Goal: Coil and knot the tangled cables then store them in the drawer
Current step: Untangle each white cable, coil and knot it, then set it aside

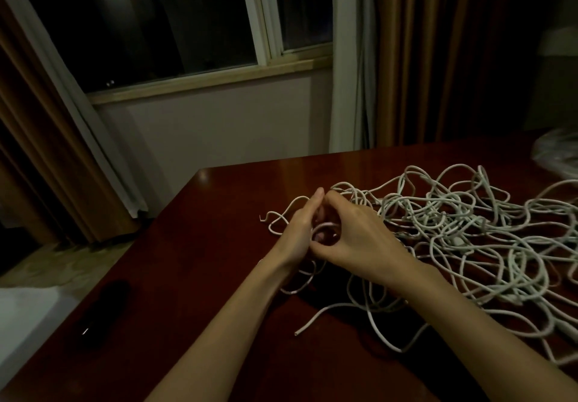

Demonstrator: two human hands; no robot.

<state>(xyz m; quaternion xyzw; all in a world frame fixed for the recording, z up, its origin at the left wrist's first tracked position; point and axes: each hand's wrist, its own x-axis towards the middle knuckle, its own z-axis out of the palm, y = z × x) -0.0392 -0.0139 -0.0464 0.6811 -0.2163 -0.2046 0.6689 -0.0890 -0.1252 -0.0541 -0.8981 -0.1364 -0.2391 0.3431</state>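
Observation:
A big tangle of white cables (463,232) sprawls over the right half of the dark red wooden table (200,276). My left hand (298,232) and my right hand (353,239) meet at the tangle's left end, above the table. Between them they hold a small loop of white cable (323,226); the right thumb and fingers curl round it, and the left fingers press against it from the left. A loose cable end (305,328) lies on the table below my forearms. No drawer is in view.
A dark oblong object (103,307) lies near the table's left front edge. A clear plastic bag (560,154) sits at the far right edge. Behind the table are a window (175,26), a wall and brown curtains (438,57).

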